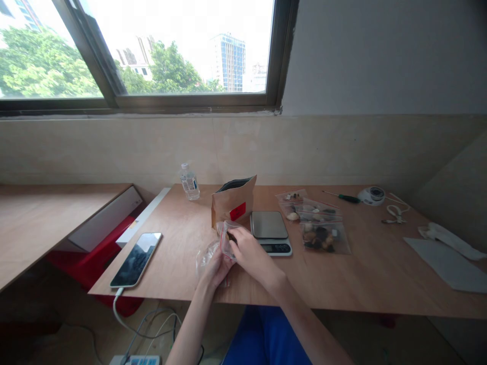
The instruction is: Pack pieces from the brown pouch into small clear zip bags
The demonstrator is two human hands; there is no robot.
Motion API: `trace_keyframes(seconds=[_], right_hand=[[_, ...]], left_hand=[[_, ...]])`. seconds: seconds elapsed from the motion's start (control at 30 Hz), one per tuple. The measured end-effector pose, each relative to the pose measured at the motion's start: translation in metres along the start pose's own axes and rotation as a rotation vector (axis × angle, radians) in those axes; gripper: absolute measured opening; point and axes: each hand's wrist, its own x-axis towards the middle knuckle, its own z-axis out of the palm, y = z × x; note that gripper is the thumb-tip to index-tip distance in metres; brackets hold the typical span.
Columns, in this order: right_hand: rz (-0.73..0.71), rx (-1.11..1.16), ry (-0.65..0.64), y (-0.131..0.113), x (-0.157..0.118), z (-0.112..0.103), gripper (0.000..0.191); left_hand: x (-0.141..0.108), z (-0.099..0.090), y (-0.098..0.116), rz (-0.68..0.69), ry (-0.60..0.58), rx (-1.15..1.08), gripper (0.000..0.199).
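A clear zip bag point(225, 240) with a red line along its top is gripped in my left hand point(220, 268), over the front part of the table. My right hand point(247, 248) is closed at the bag's mouth, its fingertips by a small dark piece too small to name. More clear plastic bags point(205, 256) lie crumpled beside my left hand. Just behind the hands stands an open brown paper pouch point(232, 205) with a red label. A kitchen scale point(269, 225) sits right of the pouch, with nothing on its plate.
Several filled zip bags point(323, 235) lie right of the scale. Farther right are a screwdriver point(348, 198), a white dome camera point(371, 196) and a white sheet point(445, 263). A water bottle point(190, 183) stands at the back; a plugged-in phone point(137, 259) lies at the left edge.
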Motion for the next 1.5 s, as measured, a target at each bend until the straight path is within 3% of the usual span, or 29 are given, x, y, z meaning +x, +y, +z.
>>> trace_keyframes(seconds=[0.13,0.27,0.5,0.67,0.73,0.83,0.93,1.07,1.23,1.5], right_hand=[[0.083,-0.147,-0.006,0.028,0.009,0.026,0.035],[0.121,-0.136,0.021,0.038,0.016,0.032,0.033],[0.146,0.132,-0.022,0.032,0.019,0.007,0.024],[0.115,0.268,0.004,0.021,0.023,-0.025,0.02],[0.077,0.341,0.056,0.014,0.034,-0.041,0.019],[0.006,0.394,0.275,0.006,0.062,-0.061,0.02],[-0.092,0.353,0.443,0.008,0.092,-0.066,0.021],[-0.177,0.231,0.378,0.025,0.112,-0.053,0.015],[-0.261,0.21,0.344,0.043,0.108,-0.038,0.014],[-0.238,0.218,0.271,0.041,0.114,-0.048,0.018]], left_hand=[[0.002,-0.006,-0.003,-0.024,-0.059,-0.056,0.027],[0.0,-0.002,-0.001,-0.023,-0.09,-0.038,0.02],[0.002,-0.002,-0.001,-0.021,-0.108,-0.074,0.024],[0.001,0.004,0.003,-0.03,-0.074,-0.088,0.023],[-0.001,0.008,0.005,-0.029,-0.08,-0.064,0.028],[-0.003,0.012,0.007,-0.044,-0.099,-0.033,0.037],[-0.004,0.013,0.008,-0.049,-0.104,-0.042,0.038],[-0.005,0.012,0.01,-0.068,-0.144,-0.062,0.035],[-0.004,0.009,0.01,-0.101,-0.144,-0.101,0.033],[-0.005,0.011,0.011,-0.134,-0.185,-0.116,0.03]])
